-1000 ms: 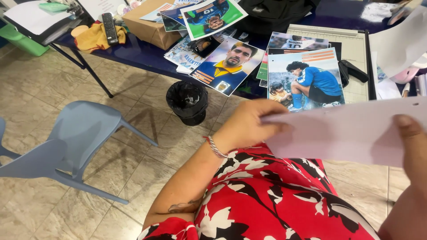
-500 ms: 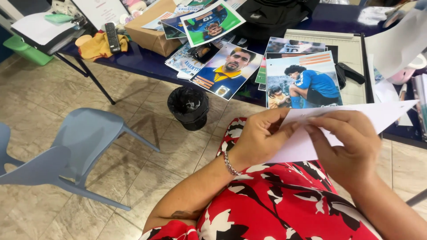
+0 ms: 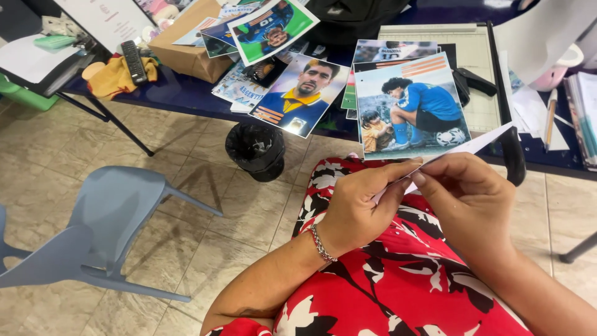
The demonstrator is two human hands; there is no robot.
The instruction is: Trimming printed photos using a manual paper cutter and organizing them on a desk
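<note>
Left hand point(image 3: 357, 208) & right hand point(image 3: 466, 199) both pinch thin white paper sheet point(image 3: 482, 144), folded partway; crease looks unfinished. Glossy footballer photos point(image 3: 410, 102) lie on dark-blue tabletop point(image 3: 186, 96).

A dark blue table point(image 3: 186, 93) carries a paper cutter board point(image 3: 460, 43). Left of the cutter lie overlapping football photo prints point(image 3: 301, 93); farther left a brown cardboard box point(image 3: 180, 53), then a yellow cloth point(image 3: 115, 78) under what looks like a remote point(image 3: 133, 61).
</note>
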